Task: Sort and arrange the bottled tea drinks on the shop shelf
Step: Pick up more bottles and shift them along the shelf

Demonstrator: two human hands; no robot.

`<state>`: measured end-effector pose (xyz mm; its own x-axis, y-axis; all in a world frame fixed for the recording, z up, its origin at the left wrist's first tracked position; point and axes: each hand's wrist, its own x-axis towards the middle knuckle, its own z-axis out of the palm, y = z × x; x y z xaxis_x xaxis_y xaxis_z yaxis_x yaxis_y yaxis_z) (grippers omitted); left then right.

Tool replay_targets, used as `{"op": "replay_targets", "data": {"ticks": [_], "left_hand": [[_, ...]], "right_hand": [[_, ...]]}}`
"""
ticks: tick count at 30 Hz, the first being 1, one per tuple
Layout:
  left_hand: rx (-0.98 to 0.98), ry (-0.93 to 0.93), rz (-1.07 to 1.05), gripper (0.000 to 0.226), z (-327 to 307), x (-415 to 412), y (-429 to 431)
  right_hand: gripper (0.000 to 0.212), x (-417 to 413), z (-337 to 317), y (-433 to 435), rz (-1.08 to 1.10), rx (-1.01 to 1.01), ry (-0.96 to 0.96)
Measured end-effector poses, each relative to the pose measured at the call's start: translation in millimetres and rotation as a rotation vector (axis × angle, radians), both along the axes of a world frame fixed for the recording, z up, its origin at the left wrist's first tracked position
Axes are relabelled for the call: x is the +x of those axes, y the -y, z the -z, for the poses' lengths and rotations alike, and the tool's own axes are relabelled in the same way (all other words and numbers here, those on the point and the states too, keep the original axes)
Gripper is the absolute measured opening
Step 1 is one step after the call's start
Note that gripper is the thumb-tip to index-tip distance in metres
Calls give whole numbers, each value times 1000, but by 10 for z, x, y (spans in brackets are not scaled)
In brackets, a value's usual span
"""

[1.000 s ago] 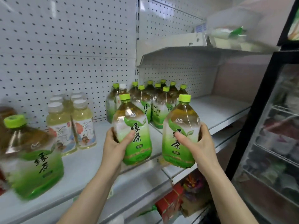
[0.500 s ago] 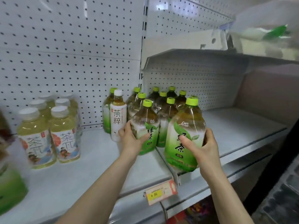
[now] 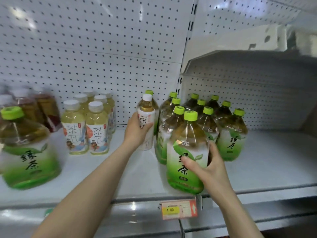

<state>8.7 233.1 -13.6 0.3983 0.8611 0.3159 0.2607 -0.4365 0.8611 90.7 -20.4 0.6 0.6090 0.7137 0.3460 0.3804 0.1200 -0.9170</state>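
Left hand (image 3: 137, 131) grasps slim white-capped bottle (image 3: 147, 109): lift straight out. Right hand (image 3: 212, 169) clasps green tea bottle (image 3: 187, 134) near shelf (image 3: 274, 169) front edge: seat upright, label forward.

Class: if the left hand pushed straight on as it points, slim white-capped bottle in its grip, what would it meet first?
Likely the green-capped bottle right behind the slim bottle, before the pegboard; depth unclear.

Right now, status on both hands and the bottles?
Left hand grips slim white-capped bottle. Right hand grips front green tea bottle at shelf edge. Green-capped bottles packed close behind.
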Motion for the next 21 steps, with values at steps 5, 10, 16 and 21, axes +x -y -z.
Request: {"op": "replay_targets", "data": {"ticks": [5, 10, 16, 21], "left_hand": [[127, -4, -68, 53, 148, -787, 320], [171, 0, -178, 48, 164, -1403, 589], [170, -12, -177, 43, 97, -1586, 655], [172, -20, -116, 56, 68, -1645, 645]], "right_hand": [[65, -218, 212, -326, -205, -55, -24], [85, -502, 347, -824, -274, -52, -29], [99, -748, 286, -1158, -40, -26, 238], [104, -766, 51, -1227, 113, -224, 1000]]}}
